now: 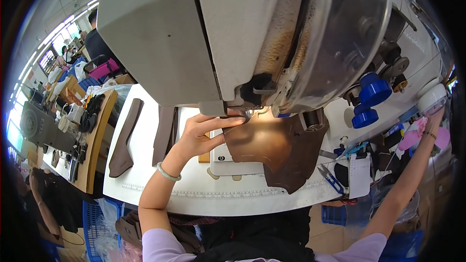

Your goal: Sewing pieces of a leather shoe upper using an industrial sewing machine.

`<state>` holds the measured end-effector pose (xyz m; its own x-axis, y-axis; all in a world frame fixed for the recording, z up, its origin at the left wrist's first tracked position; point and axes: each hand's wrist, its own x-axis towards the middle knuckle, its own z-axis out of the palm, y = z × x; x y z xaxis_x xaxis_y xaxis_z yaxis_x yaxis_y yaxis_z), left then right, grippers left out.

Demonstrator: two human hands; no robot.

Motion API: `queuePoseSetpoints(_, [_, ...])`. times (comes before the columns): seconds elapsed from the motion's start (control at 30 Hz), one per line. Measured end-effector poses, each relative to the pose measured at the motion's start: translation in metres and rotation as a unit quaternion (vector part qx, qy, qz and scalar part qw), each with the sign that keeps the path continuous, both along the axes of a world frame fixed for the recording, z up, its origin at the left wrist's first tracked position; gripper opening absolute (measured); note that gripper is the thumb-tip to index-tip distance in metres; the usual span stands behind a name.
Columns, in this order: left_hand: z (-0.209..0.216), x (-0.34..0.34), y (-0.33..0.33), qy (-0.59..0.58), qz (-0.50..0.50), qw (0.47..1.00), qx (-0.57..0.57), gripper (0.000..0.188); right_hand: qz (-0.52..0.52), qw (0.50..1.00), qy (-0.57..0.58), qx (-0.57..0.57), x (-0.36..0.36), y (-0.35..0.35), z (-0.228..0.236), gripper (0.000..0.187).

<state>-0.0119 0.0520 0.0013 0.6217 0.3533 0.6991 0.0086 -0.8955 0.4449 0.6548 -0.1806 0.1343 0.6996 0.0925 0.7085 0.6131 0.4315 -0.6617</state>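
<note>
My left hand (200,136) holds the left edge of a dark brown leather piece (296,153) at the head of a sewing machine (160,43). The index finger reaches up to the presser foot, and the thumb lies lower along the leather's edge. A work light brightens the leather's middle; its lower right part drapes over the white table (155,201). Out at the far right, my right hand (433,119) grips the machine's white handwheel (431,99), its fingers partly hidden by the wheel.
Brown leather strips (127,138) lie on the table's left side. A ruler scale (194,194) runs along the front edge. Blue-handled snips (332,180) and a white paper (359,175) sit at right. Blue crates (92,225) stand below; other people work at left.
</note>
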Motion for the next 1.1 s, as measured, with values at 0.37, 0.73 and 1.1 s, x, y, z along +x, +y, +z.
queuePoseSetpoints(0.37, [0.0,-0.002,0.005,-0.016,-0.035,0.999,-0.019,0.047,0.079,0.994,0.067,0.028,0.056,-0.023,0.004,0.05])
queuePoseSetpoints(0.73, [0.001,-0.003,0.003,-0.012,-0.037,0.998,-0.054,0.045,0.165,0.972,0.157,0.055,0.027,-0.013,-0.019,0.053])
queuePoseSetpoints(1.1, [-0.004,-0.001,0.011,-0.008,-0.059,0.995,-0.085,0.039,0.102,0.963,0.242,0.066,-0.012,-0.009,0.013,0.053])
